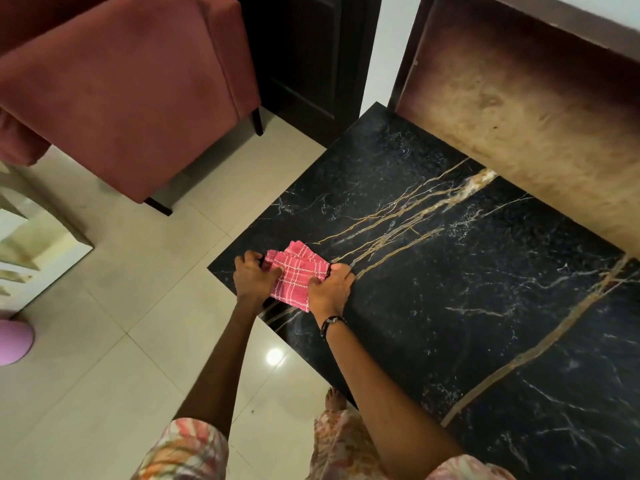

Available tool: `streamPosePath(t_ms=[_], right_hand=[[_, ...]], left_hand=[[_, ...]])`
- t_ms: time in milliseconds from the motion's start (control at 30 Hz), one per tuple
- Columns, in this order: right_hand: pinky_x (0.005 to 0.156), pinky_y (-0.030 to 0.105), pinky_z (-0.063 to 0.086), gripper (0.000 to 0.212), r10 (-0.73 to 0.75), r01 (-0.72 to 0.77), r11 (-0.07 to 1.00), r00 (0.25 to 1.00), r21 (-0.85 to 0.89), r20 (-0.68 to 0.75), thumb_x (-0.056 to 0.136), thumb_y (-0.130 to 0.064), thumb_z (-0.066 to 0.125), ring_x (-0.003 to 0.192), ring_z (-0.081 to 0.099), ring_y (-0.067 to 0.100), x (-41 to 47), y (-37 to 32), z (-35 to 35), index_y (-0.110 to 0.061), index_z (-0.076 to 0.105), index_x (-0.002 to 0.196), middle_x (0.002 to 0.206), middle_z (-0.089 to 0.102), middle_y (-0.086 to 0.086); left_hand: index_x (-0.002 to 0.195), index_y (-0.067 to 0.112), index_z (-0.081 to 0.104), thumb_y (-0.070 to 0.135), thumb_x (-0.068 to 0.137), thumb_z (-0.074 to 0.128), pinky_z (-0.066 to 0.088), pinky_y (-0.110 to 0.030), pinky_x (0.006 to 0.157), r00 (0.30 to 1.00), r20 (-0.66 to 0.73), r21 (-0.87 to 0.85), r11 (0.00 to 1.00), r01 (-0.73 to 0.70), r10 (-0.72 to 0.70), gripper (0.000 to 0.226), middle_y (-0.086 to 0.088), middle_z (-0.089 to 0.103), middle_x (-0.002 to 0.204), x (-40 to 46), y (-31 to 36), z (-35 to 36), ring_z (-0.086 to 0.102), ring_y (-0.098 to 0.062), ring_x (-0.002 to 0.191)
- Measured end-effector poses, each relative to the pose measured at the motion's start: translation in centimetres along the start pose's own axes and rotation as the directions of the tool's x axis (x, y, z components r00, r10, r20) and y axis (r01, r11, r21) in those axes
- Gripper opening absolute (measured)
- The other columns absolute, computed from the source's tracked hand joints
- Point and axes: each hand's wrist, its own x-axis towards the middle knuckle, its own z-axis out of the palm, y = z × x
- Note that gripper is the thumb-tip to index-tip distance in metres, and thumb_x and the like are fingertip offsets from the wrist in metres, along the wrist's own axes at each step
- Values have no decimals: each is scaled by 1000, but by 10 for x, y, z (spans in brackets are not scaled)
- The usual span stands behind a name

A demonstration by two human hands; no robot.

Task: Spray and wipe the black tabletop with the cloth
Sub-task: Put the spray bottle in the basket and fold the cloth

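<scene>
Gripping the pink checked cloth [297, 273] at the near corner of the black table [450, 289], I am holding it with both hands. My left hand [254, 277] is pinching its left edge with curled fingers, and my right hand [330, 289] is closing over its right edge, a dark band [331, 322] sitting on that wrist. Gold veins are running across the table beyond my hands. A red armchair [131, 91] is standing well beyond my left hand on the pale tiled floor [104, 323].
</scene>
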Motion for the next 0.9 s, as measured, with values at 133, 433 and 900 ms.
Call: streamPosePath(t_ms=[133, 433, 900], right_hand=[[89, 39, 53, 37, 85, -111, 961, 990, 254, 113, 81, -3, 68, 104, 61, 28, 8, 5, -17, -7, 50, 113, 122, 57, 16], [69, 29, 56, 31, 158, -418, 644, 892, 640, 424, 86, -10, 67, 86, 68, 19, -3, 39, -114, -5, 62, 116, 107, 70, 11], [80, 32, 56, 32, 65, -331, 358, 941, 873, 331, 89, -21, 65, 105, 66, 21, -47, 166, -330, -10, 62, 119, 113, 70, 10]], left_hand=[[122, 0, 48, 14, 79, 73, 47, -34, 82, 985, 98, -179, 972, 154, -138, 51, -20, 56, 124, -7, 6, -2, 59, -33, 105], [115, 5, 58, 17, 79, 72, 53, -34, 76, 794, 577, -473, 715, 515, -190, 40, -14, 69, 101, -56, 36, 20, 66, -24, 90], [111, 11, 61, 19, 81, 68, 55, -36, 82, 648, 757, -461, 775, 433, 89, 32, -12, 69, 104, -247, 143, 167, 66, -23, 92]])
